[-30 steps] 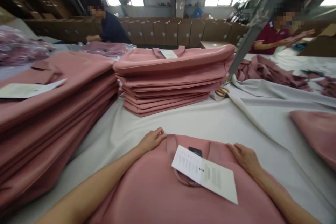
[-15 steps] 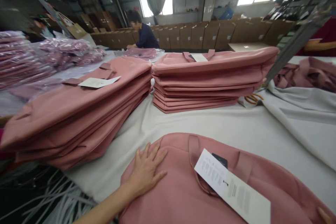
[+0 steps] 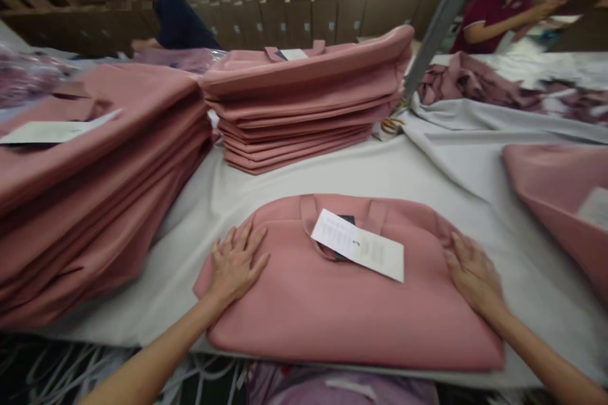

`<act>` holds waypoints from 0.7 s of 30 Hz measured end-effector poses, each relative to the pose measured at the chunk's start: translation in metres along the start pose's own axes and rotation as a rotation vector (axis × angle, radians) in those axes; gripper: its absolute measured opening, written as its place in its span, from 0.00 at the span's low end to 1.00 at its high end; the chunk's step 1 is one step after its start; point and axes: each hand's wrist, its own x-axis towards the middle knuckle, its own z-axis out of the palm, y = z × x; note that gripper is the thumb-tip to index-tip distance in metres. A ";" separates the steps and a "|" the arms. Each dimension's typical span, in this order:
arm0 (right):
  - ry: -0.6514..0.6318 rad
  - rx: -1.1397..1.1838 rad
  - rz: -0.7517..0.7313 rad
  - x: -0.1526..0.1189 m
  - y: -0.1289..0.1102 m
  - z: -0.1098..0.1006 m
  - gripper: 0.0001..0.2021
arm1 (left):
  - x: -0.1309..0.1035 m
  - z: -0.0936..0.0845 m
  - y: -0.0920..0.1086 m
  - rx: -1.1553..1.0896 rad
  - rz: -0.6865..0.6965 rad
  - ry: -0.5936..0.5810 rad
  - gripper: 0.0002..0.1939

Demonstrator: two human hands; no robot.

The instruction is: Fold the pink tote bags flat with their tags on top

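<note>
A pink bag (image 3: 351, 310) lies flat along the near edge of the cloth-covered table, its two short handles at the far side. A white paper tag (image 3: 361, 245) rests across its upper middle, over a small dark label. My left hand (image 3: 236, 266) presses flat on the bag's left end with the fingers spread. On the right end lies my right hand (image 3: 475, 275), palm down, its fingers stretched out. Neither hand grips anything.
A stack of pink bags (image 3: 304, 98) stands behind, another stack (image 3: 95, 190) at the left. A further pink bag (image 3: 565, 202) lies at the right edge. A metal post (image 3: 434, 41) rises beyond the table's middle. Two people work behind, one in dark blue, one in maroon.
My view has turned right and down. The whole bag now shows, and my right hand, barely visible before, lies on its right end. The left hand stays on the left end.
</note>
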 end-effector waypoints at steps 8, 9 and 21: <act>-0.132 0.118 0.105 0.007 -0.027 -0.038 0.34 | -0.001 -0.012 0.005 -0.060 0.044 -0.011 0.31; -0.144 0.129 0.094 0.005 -0.027 -0.044 0.35 | -0.007 -0.020 0.010 -0.090 0.079 -0.034 0.32; -0.023 -0.067 -0.752 -0.116 -0.018 -0.057 0.35 | -0.099 -0.026 0.094 -0.162 0.577 -0.147 0.45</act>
